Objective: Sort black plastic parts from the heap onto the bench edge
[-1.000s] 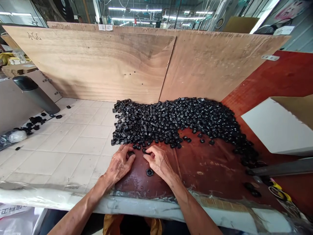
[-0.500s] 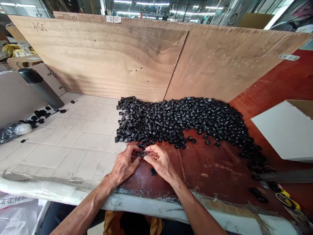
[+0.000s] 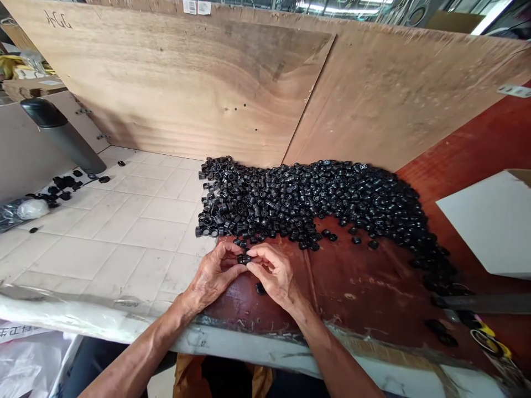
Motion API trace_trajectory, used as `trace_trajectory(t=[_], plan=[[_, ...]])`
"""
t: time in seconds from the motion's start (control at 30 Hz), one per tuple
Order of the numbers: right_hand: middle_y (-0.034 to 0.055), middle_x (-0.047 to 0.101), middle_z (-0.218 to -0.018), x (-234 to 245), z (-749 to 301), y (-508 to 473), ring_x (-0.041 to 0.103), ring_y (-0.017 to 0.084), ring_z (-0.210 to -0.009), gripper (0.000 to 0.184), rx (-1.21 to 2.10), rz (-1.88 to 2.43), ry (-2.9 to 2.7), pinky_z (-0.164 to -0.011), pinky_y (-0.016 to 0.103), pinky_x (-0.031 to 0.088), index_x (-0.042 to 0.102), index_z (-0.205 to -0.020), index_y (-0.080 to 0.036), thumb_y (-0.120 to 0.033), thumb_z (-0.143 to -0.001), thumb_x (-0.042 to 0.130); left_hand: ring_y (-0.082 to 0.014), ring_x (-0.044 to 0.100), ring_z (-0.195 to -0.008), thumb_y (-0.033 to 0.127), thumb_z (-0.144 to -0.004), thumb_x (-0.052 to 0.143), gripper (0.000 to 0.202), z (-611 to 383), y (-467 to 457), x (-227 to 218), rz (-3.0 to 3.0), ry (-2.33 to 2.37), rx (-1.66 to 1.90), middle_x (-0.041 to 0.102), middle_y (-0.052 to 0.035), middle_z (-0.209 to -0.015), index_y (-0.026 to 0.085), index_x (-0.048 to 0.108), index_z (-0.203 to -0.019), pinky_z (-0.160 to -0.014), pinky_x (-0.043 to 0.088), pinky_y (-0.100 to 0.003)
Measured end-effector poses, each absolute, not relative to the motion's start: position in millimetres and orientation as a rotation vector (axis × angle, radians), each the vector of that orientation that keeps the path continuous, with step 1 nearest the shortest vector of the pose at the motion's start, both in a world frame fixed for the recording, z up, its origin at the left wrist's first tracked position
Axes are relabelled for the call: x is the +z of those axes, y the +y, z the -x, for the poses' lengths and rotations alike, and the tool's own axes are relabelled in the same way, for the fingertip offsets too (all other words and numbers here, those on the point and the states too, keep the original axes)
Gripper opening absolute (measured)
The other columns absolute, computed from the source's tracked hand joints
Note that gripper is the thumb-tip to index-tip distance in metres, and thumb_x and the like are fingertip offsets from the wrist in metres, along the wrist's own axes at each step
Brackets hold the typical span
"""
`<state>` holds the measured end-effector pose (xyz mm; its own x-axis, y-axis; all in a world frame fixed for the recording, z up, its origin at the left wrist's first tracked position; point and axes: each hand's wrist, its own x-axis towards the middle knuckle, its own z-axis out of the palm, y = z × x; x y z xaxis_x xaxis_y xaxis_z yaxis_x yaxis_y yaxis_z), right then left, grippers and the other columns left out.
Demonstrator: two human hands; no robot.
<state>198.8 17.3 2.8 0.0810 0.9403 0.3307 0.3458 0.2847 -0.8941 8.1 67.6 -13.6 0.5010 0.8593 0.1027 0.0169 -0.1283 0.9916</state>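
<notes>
Low in the centre of the head view, the left hand (image 3: pixel 213 276) and right hand (image 3: pixel 274 273) pinch one small black part (image 3: pixel 243 258) between their fingertips. Half a second ago they were nearly touching; now they meet on it, so the joining looks under way. Another loose ring (image 3: pixel 260 288) lies beneath the right palm. Behind, a heap (image 3: pixel 307 199) of glossy round plastic pieces spreads over the dark red board (image 3: pixel 365 282), against raw plywood (image 3: pixel 186 88).

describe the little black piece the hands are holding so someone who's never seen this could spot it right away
Start at the big heap of black parts against the plywood wall, then drop to its near left edge, where the left hand and right hand meet. The small black piece is pinched between their fingertips, lifted off the board, unlike the loose ones lying flat.
</notes>
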Motion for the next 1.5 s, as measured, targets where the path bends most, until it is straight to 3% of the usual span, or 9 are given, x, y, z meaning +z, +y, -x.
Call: trace_trajectory(t=[0.27,0.4,0.57,0.8,0.9,1.0,1.13,1.27,1.5], plan=[[0.0046,0.075,-0.099,0,-199,15,0.072,0.018,-0.082,0.011,0.71,1.26,-1.436,-0.071,0.027,0.059,0.074,-0.099,-0.023,-0.023,-0.09,0.069,-0.0235,0.076,-0.108,0.033,-0.093,0.08,0.019,-4,73,-15,-1.781,0.786,1.037,0.08,-0.006,-0.114,0.025,0.076,-0.109,-0.101,0.06,-0.039],[0.0015,0.074,-0.078,-8,-198,15,0.072,0.017,-0.066,0.013,0.824,1.292,-1.397,-0.06,0.025,0.056,0.072,-0.101,-0.022,-0.032,-0.095,0.068,-0.0238,0.077,-0.105,0.033,-0.093,0.08,0.016,-4,73,-16,-1.818,0.747,1.09,0.08,-0.0072,-0.113,0.024,0.077,-0.106,-0.096,0.062,-0.038],[-0.001,0.063,-0.059,-7,-196,16,0.061,0.014,-0.053,0.033,0.668,1.401,-1.545,-0.06,0.026,0.051,0.065,-0.078,-0.022,-0.035,-0.105,0.053,-0.0234,0.077,-0.106,0.033,-0.093,0.08,0.018,-5,71,-16,-1.85,0.731,1.069,0.08,-0.0071,-0.113,0.025,0.076,-0.108,-0.097,0.062,-0.038],[0.0055,0.075,-0.095,-6,-196,13,0.073,0.016,-0.071,0.02,0.625,1.234,-1.572,-0.066,0.026,0.056,0.07,-0.116,-0.021,-0.027,-0.101,0.057,-0.0202,0.076,-0.1,0.033,-0.096,0.078,0.016,-7,73,-16,-1.849,0.741,1.135,0.08,-0.004,-0.106,0.024,0.075,-0.109,-0.095,0.062,-0.035],[-0.0004,0.067,-0.069,-12,-197,16,0.064,0.014,-0.057,0.018,0.579,1.265,-1.606,-0.061,0.026,0.05,0.07,-0.094,-0.021,-0.026,-0.103,0.055,-0.0197,0.076,-0.101,0.03,-0.097,0.076,0.013,-7,75,-19,-1.866,0.666,1.175,0.079,-0.0046,-0.109,0.024,0.076,-0.109,-0.095,0.062,-0.034],[-0.0031,0.054,-0.056,-15,-196,18,0.051,0.012,-0.05,0.04,0.479,1.362,-1.599,-0.056,0.026,0.042,0.057,-0.068,-0.022,-0.031,-0.106,0.05,-0.0196,0.076,-0.102,0.028,-0.097,0.076,0.014,-8,75,-21,-1.886,0.613,1.166,0.079,-0.006,-0.111,0.024,0.077,-0.111,-0.095,0.062,-0.034],[-0.0022,0.06,-0.066,-8,-195,16,0.057,0.014,-0.059,0.027,0.547,1.341,-1.578,-0.062,0.026,0.044,0.067,-0.09,-0.021,-0.031,-0.107,0.048,-0.0197,0.075,-0.102,0.029,-0.097,0.076,0.011,-7,74,-21,-1.83,0.674,1.181,0.079,-0.0062,-0.11,0.023,0.079,-0.106,-0.095,0.062,-0.034],[-0.0036,0.049,-0.06,2,-193,13,0.047,0.012,-0.055,0.04,0.531,1.359,-1.604,-0.056,0.026,0.036,0.051,-0.063,-0.022,-0.031,-0.101,0.057,-0.0208,0.076,-0.101,0.036,-0.096,0.077,0.015,-7,73,-20,-1.765,0.742,1.16,0.08,-0.0064,-0.108,0.023,0.081,-0.101,-0.094,0.062,-0.035],[-0.003,0.058,-0.062,6,-194,13,0.052,0.013,-0.056,0.028,0.621,1.36,-1.575,-0.057,0.025,0.041,0.058,-0.068,-0.022,-0.031,-0.094,0.067,-0.0223,0.075,-0.102,0.04,-0.092,0.08,0.019,-6,74,-20,-1.675,0.811,1.14,0.081,-0.0056,-0.104,0.024,0.082,-0.1,-0.097,0.061,-0.037]])
